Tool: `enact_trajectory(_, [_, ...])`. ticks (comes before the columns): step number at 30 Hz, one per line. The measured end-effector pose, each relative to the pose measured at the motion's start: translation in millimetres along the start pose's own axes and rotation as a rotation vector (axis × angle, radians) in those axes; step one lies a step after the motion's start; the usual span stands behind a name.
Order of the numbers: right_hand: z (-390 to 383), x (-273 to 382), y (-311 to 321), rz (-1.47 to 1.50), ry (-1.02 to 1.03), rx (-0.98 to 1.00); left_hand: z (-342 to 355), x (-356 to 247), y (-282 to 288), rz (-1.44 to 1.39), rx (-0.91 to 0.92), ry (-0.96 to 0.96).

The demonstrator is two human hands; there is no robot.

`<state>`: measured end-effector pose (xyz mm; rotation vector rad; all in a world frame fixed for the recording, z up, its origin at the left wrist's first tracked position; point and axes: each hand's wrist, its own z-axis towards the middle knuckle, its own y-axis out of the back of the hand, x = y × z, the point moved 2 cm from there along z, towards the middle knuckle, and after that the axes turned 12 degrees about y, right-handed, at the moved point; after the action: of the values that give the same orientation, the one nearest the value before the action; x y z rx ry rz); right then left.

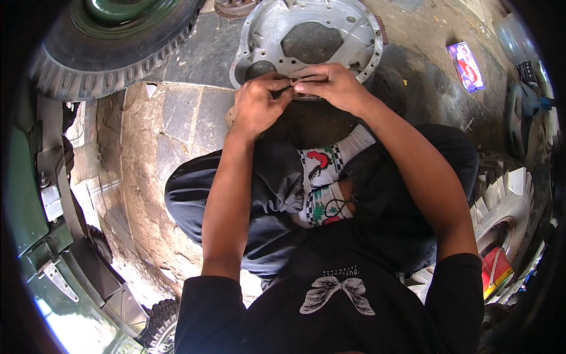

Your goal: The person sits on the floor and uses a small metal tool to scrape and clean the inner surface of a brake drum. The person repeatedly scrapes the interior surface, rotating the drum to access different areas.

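My left hand (263, 99) and my right hand (333, 88) meet at the near edge of a silver metal housing (364, 44), which lies on the floor in front of me and has a large irregular central opening and many bolt holes. The fingers of both hands are pinched around a small dark piece between them, too small and hidden to name; I cannot tell whether it is part of the housing. Below the hands are my crossed legs and patterned socks (319, 162).
A large tyre (106, 62) lies at upper left, beside a green vehicle body (53, 283) along the left. A rusty part (236, 7) sits behind the housing. A purple packet (465, 66) lies on the tiled floor (186, 106). Another tyre (504, 194) and a red-yellow container (495, 271) are at right.
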<state>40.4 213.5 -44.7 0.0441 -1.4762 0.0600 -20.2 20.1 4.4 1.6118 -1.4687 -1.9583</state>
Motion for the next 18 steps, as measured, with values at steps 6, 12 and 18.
enact_trajectory(6, [3,-4,3,0.054,0.039,-0.005,0,-1,-2,0.014,-0.027,-0.034])
enact_trajectory(12, [1,1,9,0.049,0.040,-0.064,2,-8,-1,0.034,-0.004,0.051])
enact_trajectory(18, [4,7,20,0.040,0.047,-0.190,3,-4,0,0.045,-0.022,0.038])
